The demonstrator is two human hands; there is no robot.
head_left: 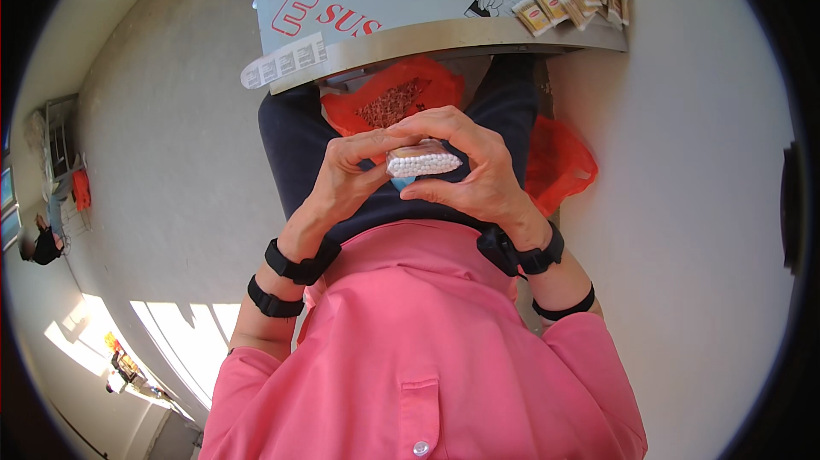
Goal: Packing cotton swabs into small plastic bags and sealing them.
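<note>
Cotton swab bundle (424, 161), grasped in the grip of left hand (348, 161) and right hand (480, 161), over the lap (363, 216), white tips (424, 168) facing near, foreshortened sticks running far, far end hidden.

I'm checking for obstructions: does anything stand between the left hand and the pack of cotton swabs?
Nothing visible does: the left hand holds the pack of cotton swabs at its left end.

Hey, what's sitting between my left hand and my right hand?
In the head view, a pack of cotton swabs sits between your left hand and right hand, white-tipped end facing you.
</note>
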